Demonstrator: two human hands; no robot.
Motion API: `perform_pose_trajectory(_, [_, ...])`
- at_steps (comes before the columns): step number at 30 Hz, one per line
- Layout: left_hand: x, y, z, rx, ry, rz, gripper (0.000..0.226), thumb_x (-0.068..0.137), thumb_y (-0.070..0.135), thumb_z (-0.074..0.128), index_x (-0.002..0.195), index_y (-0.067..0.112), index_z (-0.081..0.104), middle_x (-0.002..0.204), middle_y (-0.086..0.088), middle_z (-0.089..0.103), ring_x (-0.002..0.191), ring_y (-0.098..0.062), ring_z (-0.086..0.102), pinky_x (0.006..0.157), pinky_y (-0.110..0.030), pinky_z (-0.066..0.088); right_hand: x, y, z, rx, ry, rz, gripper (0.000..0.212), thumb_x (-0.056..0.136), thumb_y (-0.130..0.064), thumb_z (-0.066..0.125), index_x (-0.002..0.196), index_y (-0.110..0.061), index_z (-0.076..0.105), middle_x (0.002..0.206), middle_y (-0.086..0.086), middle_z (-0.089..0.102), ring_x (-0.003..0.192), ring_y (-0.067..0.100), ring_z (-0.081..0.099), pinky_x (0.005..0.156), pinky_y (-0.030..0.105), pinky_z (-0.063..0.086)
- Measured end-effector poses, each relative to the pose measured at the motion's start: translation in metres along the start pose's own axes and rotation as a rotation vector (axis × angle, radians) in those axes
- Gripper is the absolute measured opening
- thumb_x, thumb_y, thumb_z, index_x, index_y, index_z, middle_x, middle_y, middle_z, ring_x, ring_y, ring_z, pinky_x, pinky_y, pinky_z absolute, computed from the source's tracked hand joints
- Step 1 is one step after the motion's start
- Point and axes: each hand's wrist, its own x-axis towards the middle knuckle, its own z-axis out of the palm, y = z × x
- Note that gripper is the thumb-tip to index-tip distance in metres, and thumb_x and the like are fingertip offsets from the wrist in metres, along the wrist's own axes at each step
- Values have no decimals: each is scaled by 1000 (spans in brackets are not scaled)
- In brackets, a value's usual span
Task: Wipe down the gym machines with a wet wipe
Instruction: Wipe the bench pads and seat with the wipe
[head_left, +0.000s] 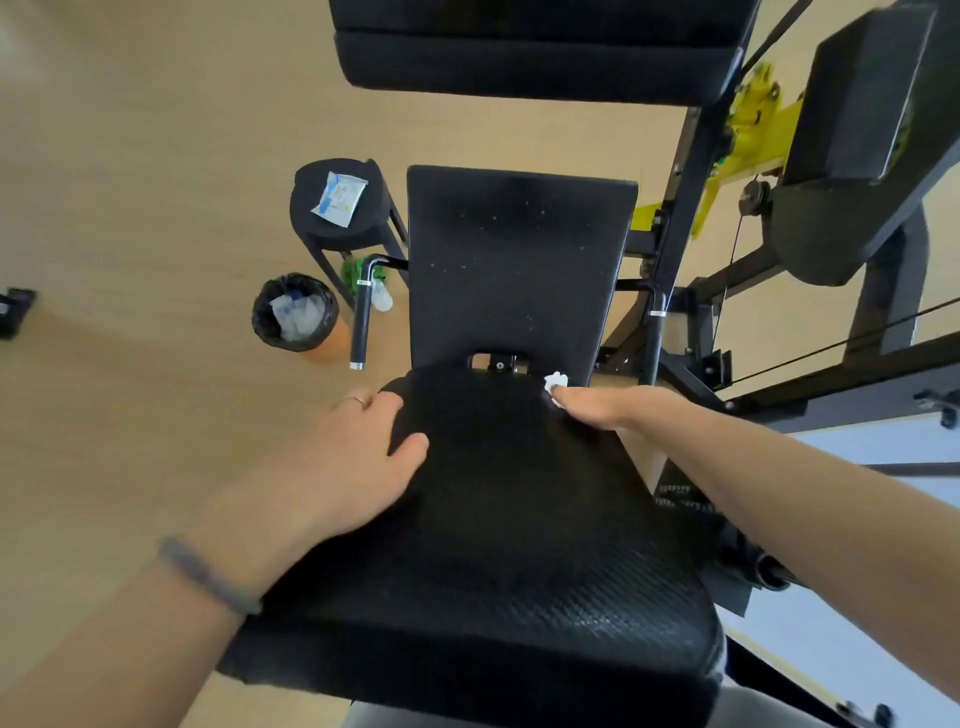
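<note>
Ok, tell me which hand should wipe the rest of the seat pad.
Right. The right hand already holds the wipe at the pad's far edge. The left hand is bare, resting on the pad's left side.

no readable text, wipes packet (338, 199) print too blurred
</note>
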Motion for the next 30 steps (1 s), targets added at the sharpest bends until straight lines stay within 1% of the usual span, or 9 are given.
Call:
perform_pose_trajectory(4, [-15, 56, 17, 135, -144, 240, 48, 104, 54, 31, 146, 33, 40, 150, 11, 38, 137, -15, 40, 110, -42, 40, -58, -3, 16, -25, 41, -103, 66, 104, -62, 17, 159, -29, 32, 163, -5, 33, 149, 20, 32, 126, 40, 16])
perform_pose_trajectory(8, [-7, 70, 21, 194, -143, 245, 33, 104, 45, 32, 132, 33, 45, 134, 10, 45, 124, -15, 45, 100, -42, 47, -91, 5, 31, 19, 28, -197, 54, 110, -50, 11, 160, -34, 24, 164, -13, 24, 154, 16, 14, 124, 33, 6])
perform_pose_trajectory(11, [-3, 68, 23, 208, -164, 255, 28, 104, 46, 34, 127, 35, 44, 129, 12, 46, 119, -13, 45, 96, -40, 47, -63, 30, 17, 243, 89, -53, 64, 105, -63, 14, 155, -32, 39, 159, -3, 40, 148, 22, 35, 125, 42, 19])
perform_pose_trajectory(16, [-2, 69, 22, 202, -150, 262, 22, 103, 45, 37, 122, 36, 45, 126, 14, 46, 115, -11, 45, 93, -37, 48, -72, 29, 24, 336, 196, -62, 52, 113, -37, 18, 150, -10, 42, 154, 11, 44, 140, 28, 41, 110, 36, 29])
perform_pose_trajectory(19, [-3, 69, 23, 186, -145, 266, 24, 103, 44, 38, 125, 37, 44, 128, 16, 46, 116, -9, 45, 92, -35, 48, -95, 51, 53, 472, 223, -125, 59, 106, -59, 21, 149, -26, 45, 144, -7, 51, 134, 15, 43, 112, 31, 26])
perform_pose_trajectory(21, [-3, 69, 23, 186, -149, 263, 23, 103, 44, 37, 125, 37, 44, 128, 16, 45, 116, -9, 44, 92, -35, 48, -95, 70, 74, 631, 222, -110, 74, 91, -79, 26, 153, -42, 39, 150, -16, 48, 143, 14, 41, 123, 41, 24])
perform_pose_trajectory(23, [-2, 68, 23, 185, -145, 267, 23, 104, 44, 37, 125, 37, 43, 129, 17, 45, 117, -9, 44, 92, -34, 48, -81, 74, 78, 796, 202, -60, 83, 82, -85, 32, 151, -42, 42, 152, -12, 50, 143, 17, 44, 122, 46, 29])
perform_pose_trajectory(27, [-2, 67, 24, 180, -134, 258, 23, 103, 44, 37, 124, 37, 43, 129, 18, 44, 116, -7, 44, 90, -33, 48, -9, 75, 55, 937, 131, 65, 78, 95, -71, 39, 154, -20, 40, 152, 3, 51, 139, 26, 48, 119, 47, 32])
perform_pose_trajectory(30, [-2, 68, 23, 173, -132, 255, 22, 104, 44, 37, 124, 38, 43, 130, 20, 43, 116, -5, 44, 86, -28, 45, 31, 74, 33, 1007, 107, 53, 56, 104, -57, 37, 141, -18, 53, 127, 7, 69, 118, 26, 64, 104, 42, 48])
